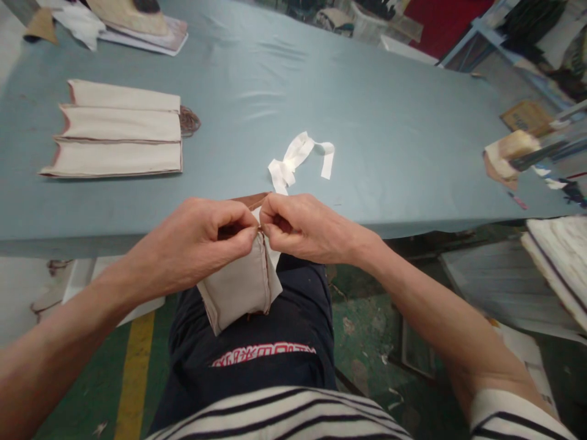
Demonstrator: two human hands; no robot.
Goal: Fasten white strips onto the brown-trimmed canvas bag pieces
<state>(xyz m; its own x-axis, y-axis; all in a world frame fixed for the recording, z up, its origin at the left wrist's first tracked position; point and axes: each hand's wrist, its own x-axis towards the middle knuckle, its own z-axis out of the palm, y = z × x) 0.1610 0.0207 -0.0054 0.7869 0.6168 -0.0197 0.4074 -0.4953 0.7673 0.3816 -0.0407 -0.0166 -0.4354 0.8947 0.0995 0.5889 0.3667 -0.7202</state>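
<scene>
Both hands meet at the near edge of the blue-grey table [367, 122]. My left hand [202, 244] is closed in a pinch on the top edge of a folded cream fabric piece [238, 287] with brown trim, which hangs down over my lap. My right hand [302, 226] is also closed, pinching the same top edge right beside the left fingers. What sits between the fingertips is hidden. Just beyond the hands, loose white fabric strips [298, 156] lie on the table.
Three folded cream pieces with brown edging [119, 128] lie in a row at the table's left. Papers and cloth [137, 24] sit at the far left corner. Shelving and boxes [527, 116] stand at right. The floor is green with a yellow line [135, 366].
</scene>
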